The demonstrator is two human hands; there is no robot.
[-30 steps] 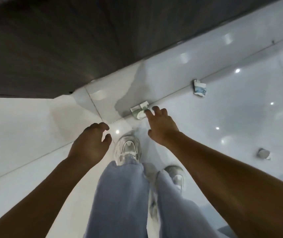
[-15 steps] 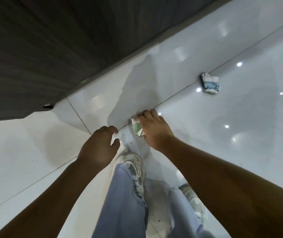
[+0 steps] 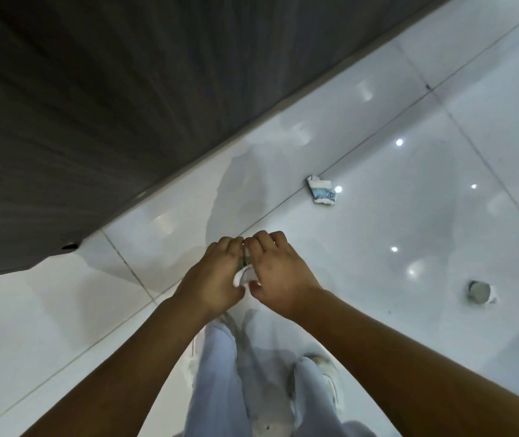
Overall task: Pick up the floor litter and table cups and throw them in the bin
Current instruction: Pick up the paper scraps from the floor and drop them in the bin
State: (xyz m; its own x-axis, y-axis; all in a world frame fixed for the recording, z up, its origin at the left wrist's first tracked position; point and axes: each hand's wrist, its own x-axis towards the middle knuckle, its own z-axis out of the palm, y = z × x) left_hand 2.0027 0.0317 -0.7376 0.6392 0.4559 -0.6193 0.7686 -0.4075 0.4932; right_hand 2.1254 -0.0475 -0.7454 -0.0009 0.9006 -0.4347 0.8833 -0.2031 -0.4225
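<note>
A crumpled white and green paper scrap [image 3: 243, 274] sits between both hands above the white tiled floor, mostly hidden by the fingers. My left hand [image 3: 212, 279] and my right hand [image 3: 280, 272] both curl round it, fingertips nearly touching. A crushed white and blue wrapper [image 3: 321, 189] lies on the floor farther off to the right. A small round grey piece of litter [image 3: 479, 291] lies on the floor at the right. No bin or table cups are in view.
A dark wood-grain panel [image 3: 94, 105] rises along the upper left, meeting the floor on a diagonal line. My legs in light jeans [image 3: 220, 389] and white shoes [image 3: 330, 383] stand below the hands. Glossy tiles [image 3: 441, 231] spread to the right.
My right hand has lifted the green and white scrap off the floor. The left hand has moved in and closed on it too. The view has shifted, bringing the grey litter back in.
</note>
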